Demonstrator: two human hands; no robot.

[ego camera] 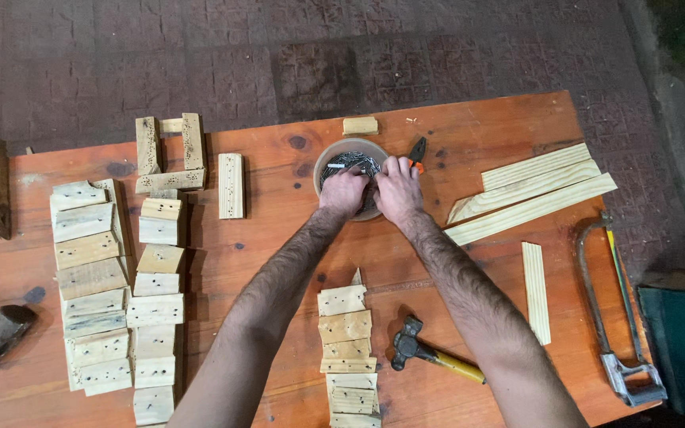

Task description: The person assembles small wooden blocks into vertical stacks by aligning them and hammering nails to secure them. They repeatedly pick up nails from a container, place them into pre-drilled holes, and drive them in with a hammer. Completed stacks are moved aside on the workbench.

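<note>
Both hands in the bowl (pixel 323 170) at the table's (pixel 279 246) far middle — pliers (pixel 417 150) just right, hammer (pixel 430 353) near, probably nails (pixel 354 162) inside.

Round tan bowl (pixel 325 162), upright on the desk, upper centre of frame; filled with tangled grey metal nails (pixel 356 161), partly covered.
</note>
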